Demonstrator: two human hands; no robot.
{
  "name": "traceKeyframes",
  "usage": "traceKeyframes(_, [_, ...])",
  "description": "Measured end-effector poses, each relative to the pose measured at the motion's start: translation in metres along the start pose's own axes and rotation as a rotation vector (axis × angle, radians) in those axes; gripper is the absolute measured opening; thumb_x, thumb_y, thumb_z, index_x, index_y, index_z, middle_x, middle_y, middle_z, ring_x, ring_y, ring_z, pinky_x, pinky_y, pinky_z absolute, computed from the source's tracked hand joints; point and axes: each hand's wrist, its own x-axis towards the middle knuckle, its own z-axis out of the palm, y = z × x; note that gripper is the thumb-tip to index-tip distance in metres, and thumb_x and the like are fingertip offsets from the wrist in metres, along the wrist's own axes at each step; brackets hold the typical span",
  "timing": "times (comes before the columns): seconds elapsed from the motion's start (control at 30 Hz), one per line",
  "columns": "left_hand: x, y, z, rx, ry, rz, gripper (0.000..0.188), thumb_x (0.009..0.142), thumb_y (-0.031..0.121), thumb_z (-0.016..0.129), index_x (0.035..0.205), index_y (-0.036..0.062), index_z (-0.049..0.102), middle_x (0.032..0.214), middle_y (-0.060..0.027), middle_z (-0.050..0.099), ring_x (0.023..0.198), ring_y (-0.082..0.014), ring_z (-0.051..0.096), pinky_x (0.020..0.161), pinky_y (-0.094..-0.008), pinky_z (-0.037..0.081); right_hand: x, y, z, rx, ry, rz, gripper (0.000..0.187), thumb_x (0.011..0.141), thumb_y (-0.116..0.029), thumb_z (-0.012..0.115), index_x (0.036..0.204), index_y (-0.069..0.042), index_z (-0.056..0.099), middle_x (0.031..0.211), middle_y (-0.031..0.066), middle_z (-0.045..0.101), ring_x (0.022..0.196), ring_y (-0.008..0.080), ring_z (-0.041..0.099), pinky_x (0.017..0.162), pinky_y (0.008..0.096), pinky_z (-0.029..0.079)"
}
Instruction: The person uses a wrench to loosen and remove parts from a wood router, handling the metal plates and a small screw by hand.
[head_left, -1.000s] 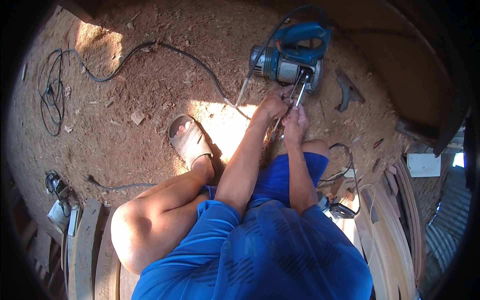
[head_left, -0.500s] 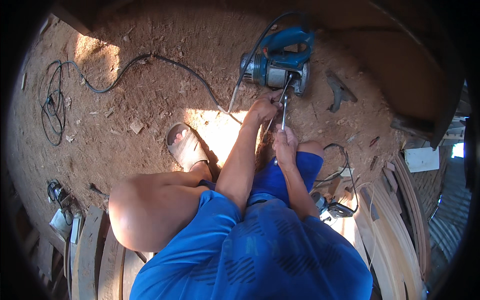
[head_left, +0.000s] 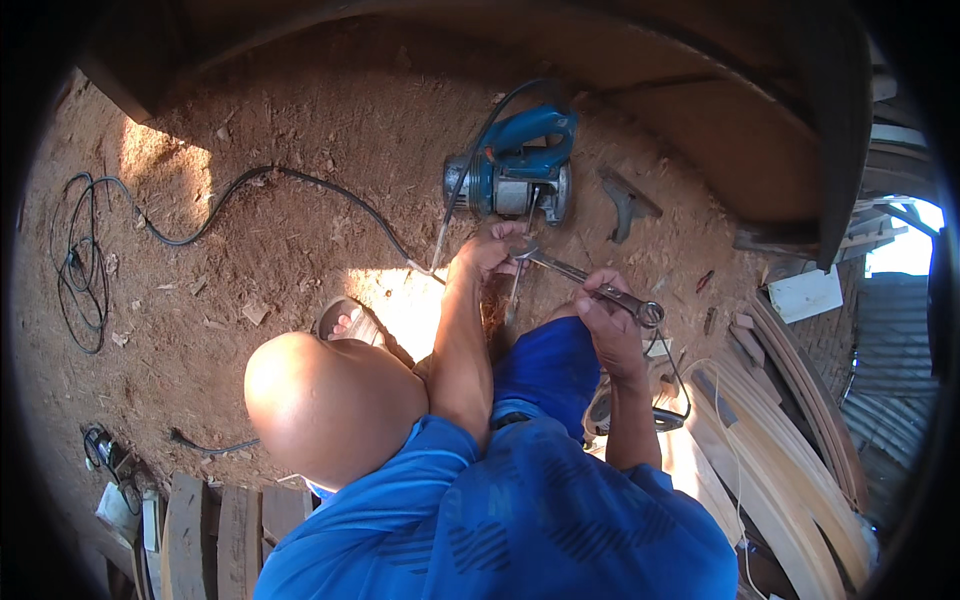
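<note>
A corded blue-and-silver power tool (head_left: 515,165) with a loop handle lies on the dirt floor in front of me. At its near side, my left hand (head_left: 485,252) is closed round a slim metal rod-like tool (head_left: 517,285), whose upper end reaches into the power tool's base. My right hand (head_left: 612,315), to the right and nearer me, grips a combination wrench (head_left: 560,267). The wrench's open jaw lies by my left fingertips, and its ring end sticks out past my right hand. Fingers hide part of both tools.
A black cable (head_left: 300,172) runs left to a coil (head_left: 80,270). A grey metal bracket-like piece (head_left: 626,203) lies right of the power tool, below a large dark wooden panel (head_left: 690,120). Curved timber strips (head_left: 770,470) are stacked at lower right, boards (head_left: 187,530) at lower left.
The wrench in my right hand has swung from nearly upright to slanting down rightward, and that hand has risen and moved right. My left hand stays by the power tool. The whole view has shifted.
</note>
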Motion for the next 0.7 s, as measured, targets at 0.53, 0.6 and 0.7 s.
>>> traceKeyframes(0.53, [-0.004, 0.039, 0.018, 0.045, 0.102, 0.11, 0.015, 0.094, 0.016, 0.062, 0.084, 0.0045, 0.063, 0.069, -0.0049, 0.068, 0.05, -0.0086, 0.057, 0.039, -0.0221, 0.038, 0.056, -0.013, 0.038, -0.919, -0.127, -0.455, 0.021, 0.094, -0.023, 0.063, 0.088, -0.002, 0.063, 0.074, 0.017, 0.06, 0.065, 0.0349, 0.059, 0.061, 0.04, 0.046])
traceKeyframes(0.6, [-0.006, 0.042, 0.021, 0.033, 0.068, 0.111, 0.016, 0.094, 0.015, 0.061, 0.083, 0.0043, 0.063, 0.068, -0.0049, 0.067, 0.051, -0.009, 0.057, 0.039, -0.0225, 0.038, 0.061, -0.009, 0.042, -0.918, -0.159, -0.481, 0.019, 0.093, -0.022, 0.063, 0.091, -0.003, 0.065, 0.082, 0.0195, 0.065, 0.077, 0.0405, 0.064, 0.067, 0.0445, 0.049])
traceKeyframes(0.7, [-0.021, 0.055, 0.033, 0.137, 0.065, 0.06, 0.017, 0.095, 0.014, 0.06, 0.082, 0.004, 0.063, 0.067, -0.0052, 0.066, 0.051, -0.0094, 0.057, 0.039, -0.0227, 0.038, 0.068, 0.002, 0.035, -0.986, -0.141, -0.391, 0.019, 0.093, -0.022, 0.062, 0.093, -0.004, 0.066, 0.086, 0.0199, 0.067, 0.085, 0.041, 0.065, 0.072, 0.0466, 0.05])
